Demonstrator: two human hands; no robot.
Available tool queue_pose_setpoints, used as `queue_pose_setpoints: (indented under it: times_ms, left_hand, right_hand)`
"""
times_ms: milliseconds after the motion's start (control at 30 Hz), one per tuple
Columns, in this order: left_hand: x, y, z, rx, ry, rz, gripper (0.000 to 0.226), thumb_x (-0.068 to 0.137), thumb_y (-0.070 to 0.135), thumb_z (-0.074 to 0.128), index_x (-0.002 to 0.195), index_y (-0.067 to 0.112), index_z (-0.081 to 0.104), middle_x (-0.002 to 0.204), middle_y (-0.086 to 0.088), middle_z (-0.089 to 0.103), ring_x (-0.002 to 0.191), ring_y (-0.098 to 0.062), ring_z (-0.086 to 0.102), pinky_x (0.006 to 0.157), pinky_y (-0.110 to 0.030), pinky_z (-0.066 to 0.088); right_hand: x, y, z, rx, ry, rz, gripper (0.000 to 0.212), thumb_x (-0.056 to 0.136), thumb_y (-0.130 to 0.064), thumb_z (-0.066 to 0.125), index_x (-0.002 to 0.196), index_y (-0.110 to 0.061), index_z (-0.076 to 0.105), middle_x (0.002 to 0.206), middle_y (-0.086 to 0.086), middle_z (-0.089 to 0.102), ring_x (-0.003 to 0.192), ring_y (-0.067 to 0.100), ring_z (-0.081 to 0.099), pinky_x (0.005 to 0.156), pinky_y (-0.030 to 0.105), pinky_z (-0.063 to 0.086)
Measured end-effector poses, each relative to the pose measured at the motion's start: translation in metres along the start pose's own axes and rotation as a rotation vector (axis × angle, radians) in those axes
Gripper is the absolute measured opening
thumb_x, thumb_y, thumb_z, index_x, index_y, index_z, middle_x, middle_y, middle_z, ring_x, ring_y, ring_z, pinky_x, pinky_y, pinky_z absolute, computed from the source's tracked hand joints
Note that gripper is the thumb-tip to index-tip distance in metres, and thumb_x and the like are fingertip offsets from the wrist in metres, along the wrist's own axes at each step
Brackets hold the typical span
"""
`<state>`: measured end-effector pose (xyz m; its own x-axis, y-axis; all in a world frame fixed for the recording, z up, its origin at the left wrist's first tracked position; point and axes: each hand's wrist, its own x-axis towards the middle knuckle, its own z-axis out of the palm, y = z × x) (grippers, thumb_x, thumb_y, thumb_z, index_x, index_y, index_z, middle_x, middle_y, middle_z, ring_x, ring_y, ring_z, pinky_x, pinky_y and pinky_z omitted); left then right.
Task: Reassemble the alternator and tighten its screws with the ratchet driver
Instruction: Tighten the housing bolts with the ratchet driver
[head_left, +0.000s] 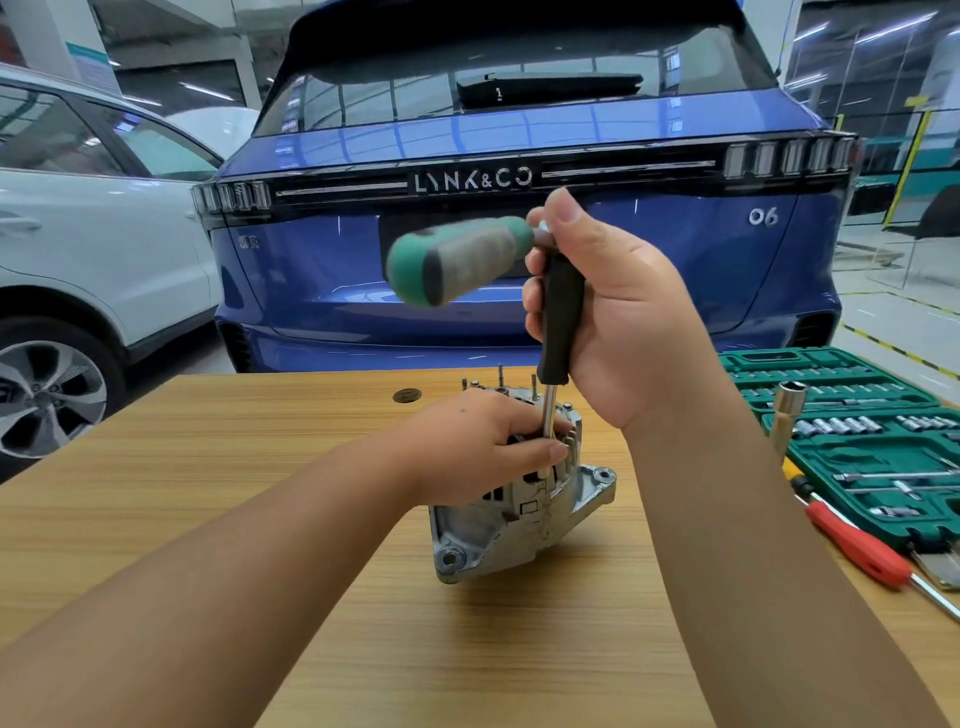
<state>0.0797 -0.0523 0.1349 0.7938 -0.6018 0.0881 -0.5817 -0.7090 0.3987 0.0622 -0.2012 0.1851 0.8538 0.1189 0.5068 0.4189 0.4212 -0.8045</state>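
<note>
Behind, LYNK&CO (badge 06) (472, 179); right hand (618, 317) grips ratchet driver (558, 322), left hand (483, 441) clasps alternator (519, 519).

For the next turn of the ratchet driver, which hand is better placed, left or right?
The right hand. It already grips the ratchet driver, whose shaft stands upright in the alternator. The left hand holds the alternator on the table and steadies the shaft.
</note>
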Motion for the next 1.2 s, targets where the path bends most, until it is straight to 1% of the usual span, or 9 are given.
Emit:
queue_pose_setpoints:
  times_ms: [167,300,467,533,667,767,900,1067,1200]
  left_hand:
    - [0.0,0.0,0.001,0.013,-0.017,-0.042,0.026,0.1,0.052,0.051,0.121,0.048,0.065,0.099,0.043,0.062,0.078,0.003,0.061,0.065,-0.022,0.049]
    - [-0.001,0.001,0.001,0.008,-0.001,-0.053,0.028,0.099,0.054,0.052,0.124,0.048,0.065,0.099,0.028,0.068,0.086,0.005,0.062,0.072,-0.019,0.051]
    - [-0.001,0.004,0.0,0.019,0.022,-0.006,0.034,0.101,0.047,0.053,0.067,0.05,0.059,0.069,0.02,0.061,0.062,0.003,0.053,0.05,-0.017,0.035]
    - [-0.001,0.004,0.001,0.011,0.023,-0.003,0.033,0.101,0.049,0.052,0.068,0.049,0.059,0.07,0.014,0.061,0.06,0.0,0.052,0.049,-0.018,0.036]
    - [-0.002,0.008,0.0,-0.001,0.018,-0.008,0.04,0.101,0.048,0.052,0.066,0.067,0.054,0.068,0.039,0.056,0.06,0.013,0.053,0.05,-0.004,0.035]
    - [-0.001,0.007,-0.001,0.013,0.025,-0.003,0.033,0.101,0.047,0.052,0.069,0.056,0.053,0.075,0.036,0.061,0.059,0.014,0.052,0.046,-0.007,0.034]
    - [-0.001,0.007,0.0,0.033,0.018,-0.012,0.03,0.101,0.049,0.05,0.071,0.054,0.05,0.073,0.035,0.06,0.06,0.011,0.053,0.046,-0.009,0.033]
    - [0.0,0.01,0.002,0.037,0.014,-0.011,0.029,0.103,0.047,0.048,0.074,0.052,0.048,0.068,0.042,0.054,0.067,0.017,0.053,0.05,-0.01,0.034]
    - [0.001,0.012,0.004,0.026,0.029,-0.015,0.034,0.103,0.046,0.049,0.07,0.054,0.053,0.07,0.033,0.058,0.065,0.01,0.054,0.051,-0.014,0.033]
  right_hand:
    - [0.0,0.003,-0.005,0.052,-0.195,-0.074,0.025,0.092,-0.019,0.06,0.117,-0.017,0.064,0.091,0.0,0.066,0.075,0.015,0.06,0.069,0.03,0.051]
    - [0.0,0.01,-0.006,-0.069,-0.258,-0.164,0.043,0.081,0.0,0.065,0.117,-0.023,0.064,0.096,-0.003,0.067,0.082,0.013,0.061,0.072,0.028,0.051]
    - [-0.001,0.027,0.013,-0.378,0.147,-0.418,0.039,0.082,-0.048,0.067,0.114,-0.027,0.061,0.081,-0.018,0.067,0.07,0.001,0.061,0.063,0.019,0.048]
    - [0.0,0.027,0.013,-0.338,0.164,-0.34,0.047,0.086,-0.063,0.051,0.117,-0.029,0.062,0.084,-0.012,0.071,0.064,0.007,0.062,0.058,0.02,0.048]
    - [0.005,0.011,0.0,0.008,0.014,-0.028,0.068,0.096,-0.069,0.03,0.116,-0.018,0.07,0.081,0.008,0.071,0.058,0.019,0.057,0.059,0.029,0.049]
    - [0.004,0.005,-0.006,0.122,-0.038,-0.024,0.044,0.101,-0.051,0.045,0.117,-0.016,0.066,0.085,0.007,0.069,0.066,0.02,0.06,0.064,0.032,0.051]
    - [0.001,0.011,0.006,-0.129,0.116,-0.268,0.011,0.097,-0.023,0.063,0.108,-0.022,0.063,0.08,0.002,0.07,0.063,0.02,0.062,0.06,0.033,0.052]
    - [-0.002,0.014,0.016,-0.272,0.259,-0.398,0.011,0.098,-0.016,0.066,0.109,-0.015,0.062,0.084,0.021,0.066,0.06,0.024,0.06,0.058,0.027,0.05]
    - [-0.003,0.018,0.019,-0.366,0.315,-0.467,0.012,0.098,-0.016,0.066,0.108,-0.012,0.06,0.073,0.004,0.062,0.063,0.034,0.061,0.059,0.033,0.051]
